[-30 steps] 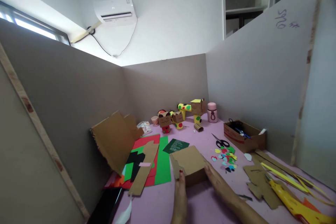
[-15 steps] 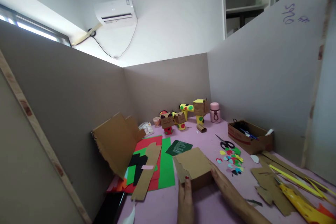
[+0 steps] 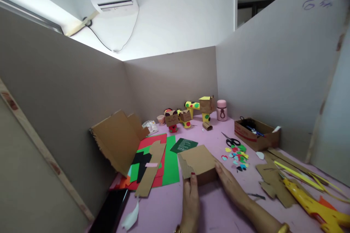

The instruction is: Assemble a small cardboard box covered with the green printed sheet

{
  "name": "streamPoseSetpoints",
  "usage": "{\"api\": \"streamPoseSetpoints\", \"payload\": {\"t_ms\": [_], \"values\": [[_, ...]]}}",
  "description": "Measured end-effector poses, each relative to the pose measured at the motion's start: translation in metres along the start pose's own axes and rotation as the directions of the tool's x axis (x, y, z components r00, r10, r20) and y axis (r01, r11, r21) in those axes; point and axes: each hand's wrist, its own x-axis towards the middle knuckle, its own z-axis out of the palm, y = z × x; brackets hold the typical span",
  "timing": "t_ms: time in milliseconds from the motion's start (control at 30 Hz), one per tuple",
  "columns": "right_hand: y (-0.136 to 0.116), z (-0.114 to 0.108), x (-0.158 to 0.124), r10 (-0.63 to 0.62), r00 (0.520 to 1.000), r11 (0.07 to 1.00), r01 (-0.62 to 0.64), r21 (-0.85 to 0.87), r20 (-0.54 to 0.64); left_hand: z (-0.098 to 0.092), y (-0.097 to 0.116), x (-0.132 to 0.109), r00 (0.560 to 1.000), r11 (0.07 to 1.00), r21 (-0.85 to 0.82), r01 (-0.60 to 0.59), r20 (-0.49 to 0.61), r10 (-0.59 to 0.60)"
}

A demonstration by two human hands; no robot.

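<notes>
Worktop under the cardboard box, pink; everything sits a bit higher in view than half a second ago, so likely the head dipped rather than things shifting. Large cardboard sheet, propped up, well left of the box, same place. Coloured sheets, just left of the box, unmoved too. Cardboard box itself: directly in front of the person, held between both hands, near end of the green card; its spacing to that card looks the same as before. Top has a ragged, peeled strip along its left side. Can't tell whether it rests fully on the worktop.

Glue gun, yellow, well right of the box, untouched. Left hand: thumb up against the box's near left corner, rest of the fingers hidden, spread or not can't tell. Right hand: fingers laid close together along the box's right side, pressing rather than pinching. Scissors beyond the box to its right, lying loose; paper cutouts right of the box. Judgement: steadying hold, box work looks no further along.
</notes>
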Motion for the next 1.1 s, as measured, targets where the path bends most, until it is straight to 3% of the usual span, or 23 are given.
{"api": "streamPoseSetpoints", "payload": {"t_ms": [233, 467, 700, 867, 1000, 1100], "values": [[-0.001, 0.006, 0.0, -0.015, 0.999, 1.0, 0.015, 0.007, -0.041, 0.005, 0.014, -0.003, 1.0, 1.0, -0.009, 0.017, -0.018, -0.017], [0.001, 0.004, -0.001, 0.066, 0.996, 0.998, -0.065, 0.022, -0.063, -0.003, 0.0, 0.001, 0.989, 0.993, -0.003, 0.116, -0.094, -0.116], [-0.002, 0.002, 0.003, 0.098, 0.991, 0.995, -0.097, 0.014, -0.087, -0.007, -0.005, 0.003, 0.983, 0.991, -0.009, 0.135, -0.122, -0.135], [-0.003, 0.001, 0.002, 0.088, 0.992, 0.996, -0.087, 0.01, -0.09, -0.001, 0.008, -0.004, 0.986, 0.993, -0.011, 0.118, -0.114, -0.119], [-0.002, 0.0, 0.002, 0.087, 0.991, 0.996, -0.085, 0.026, -0.106, 0.0, 0.024, -0.009, 0.965, 0.991, -0.058, 0.122, -0.226, -0.132], [0.0, -0.001, 0.003, 0.106, 0.986, 0.994, -0.1, 0.053, -0.13, -0.01, 0.043, -0.002, 0.95, 0.994, -0.078, 0.074, -0.298, -0.094]]}}
